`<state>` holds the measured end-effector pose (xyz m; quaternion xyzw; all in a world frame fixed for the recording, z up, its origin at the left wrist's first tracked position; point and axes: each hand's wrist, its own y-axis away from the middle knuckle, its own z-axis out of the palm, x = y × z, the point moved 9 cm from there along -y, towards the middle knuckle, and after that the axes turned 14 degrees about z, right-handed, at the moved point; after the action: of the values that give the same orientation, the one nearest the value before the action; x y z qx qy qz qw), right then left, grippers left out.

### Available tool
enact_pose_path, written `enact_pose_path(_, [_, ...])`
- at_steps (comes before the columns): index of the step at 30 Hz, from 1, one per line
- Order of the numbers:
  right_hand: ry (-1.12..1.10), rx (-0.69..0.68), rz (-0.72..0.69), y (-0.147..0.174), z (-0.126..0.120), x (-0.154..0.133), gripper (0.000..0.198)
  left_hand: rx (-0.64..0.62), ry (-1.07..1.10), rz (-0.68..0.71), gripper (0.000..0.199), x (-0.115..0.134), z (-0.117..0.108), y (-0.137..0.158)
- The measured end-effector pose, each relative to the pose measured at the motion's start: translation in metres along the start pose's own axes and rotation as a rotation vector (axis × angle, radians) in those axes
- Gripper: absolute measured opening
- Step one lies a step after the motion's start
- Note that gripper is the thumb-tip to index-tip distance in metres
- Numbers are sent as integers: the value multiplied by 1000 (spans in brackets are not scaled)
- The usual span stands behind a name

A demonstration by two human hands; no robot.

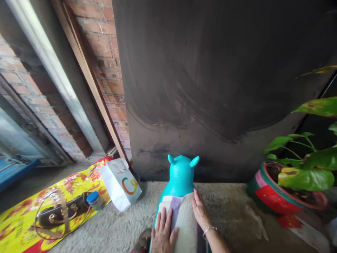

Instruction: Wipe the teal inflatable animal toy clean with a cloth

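Both our hands lie flat, fingers spread, nothing pinched: no closed grip on either side. Left hand (163, 233) presses palm-down on the striped cloth (181, 219); right hand (200, 210) lies along the cloth's right edge, fingertips pointing up toward the toy's head.

The cloth is draped over the back of the teal animal-shaped toy (180, 177). The toy stands on the concrete floor (226, 211) directly ahead of us, ears up, facing away toward the dark metal panel (210, 88). Its long axis runs from us toward the panel; the cloth stripes follow the same line. Both hands touch the cloth; the right hand reaches further forward, nearer the head.

Left of the toy: a white paper bag (121, 184), tilted, resting partly on a yellow printed sheet (31, 214). On the sheet lie a dark strapped sandal (58, 214) and a blue-capped bottle (95, 200). Right, well apart: a potted plant (286, 186). Brick wall (105, 52) behind.
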<state>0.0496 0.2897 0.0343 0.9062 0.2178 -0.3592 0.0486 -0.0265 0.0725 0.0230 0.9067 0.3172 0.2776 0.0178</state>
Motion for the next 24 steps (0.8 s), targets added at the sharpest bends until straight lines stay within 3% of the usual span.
enact_pose_path(4, [-22, -30, -133, 23, -19, -23, 35, 219, -34, 99, 63, 1, -17, -4])
enact_pose_path(7, [-47, -105, -295, 66, -32, -45, 26, 362, -67, 365, 65, 28, -42, -7])
enact_pose_path(9, [-65, -149, -401, 94, -39, -56, 21, 359, -74, 582, 66, 52, -53, -7])
enact_pose_path(11, [-80, -155, -469, 115, -47, -59, 19, 307, -53, 715, 65, 70, -59, -5])
enact_pose_path(13, [-97, -127, -498, 127, -57, -57, 22, 227, 0, 710, 56, 75, -59, -5])
enact_pose_path(17, [-147, -66, -495, 131, -85, -52, 31, 60, 54, 510, 40, 58, -52, 0])
enact_pose_path(24, [-278, -85, -376, 118, -124, -53, 27, -11, 19, 374, 61, 23, -58, 20])
